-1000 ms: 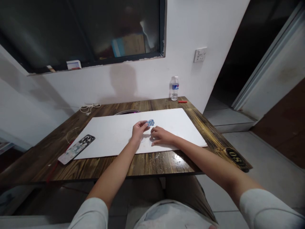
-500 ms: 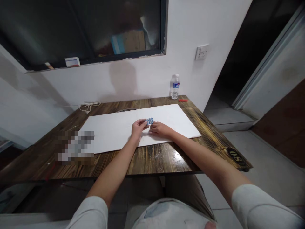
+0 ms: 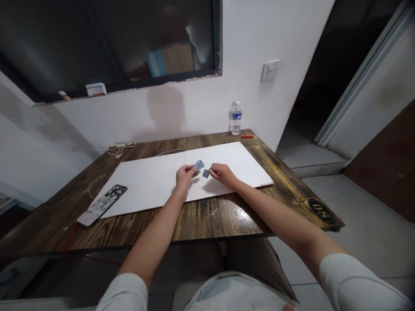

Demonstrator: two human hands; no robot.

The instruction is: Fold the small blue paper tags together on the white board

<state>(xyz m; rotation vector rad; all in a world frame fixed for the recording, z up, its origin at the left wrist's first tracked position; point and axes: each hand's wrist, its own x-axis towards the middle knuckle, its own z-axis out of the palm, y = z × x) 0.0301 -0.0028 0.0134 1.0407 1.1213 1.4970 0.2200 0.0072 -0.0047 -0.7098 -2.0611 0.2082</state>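
Observation:
My left hand [image 3: 183, 176] is closed, thumb and fingers pinching a small bunch of flat blue-and-white pieces [image 3: 199, 165] that look like little cards. Just to the right, my right hand [image 3: 223, 174] pinches one small, dark blue-grey striped card [image 3: 205, 173], its face tilted down. A narrow gap separates the single card from the bunch. Both hands are over a large white board [image 3: 155, 181] lying on the wooden table. Print on the pieces is too small to read.
A phone in a patterned case [image 3: 103, 205] overlaps the board's left edge. At the back stand a water bottle [image 3: 236, 119] and, beside it, a red pen-like stick [image 3: 247, 136]. A white cable [image 3: 120, 148] lies back left. A round number plaque [image 3: 320, 210] marks the right corner.
My right hand has drawn slightly away from my left and now shows a single card apart from the bunch. The left hand keeps its pinch. The view has shifted a little.

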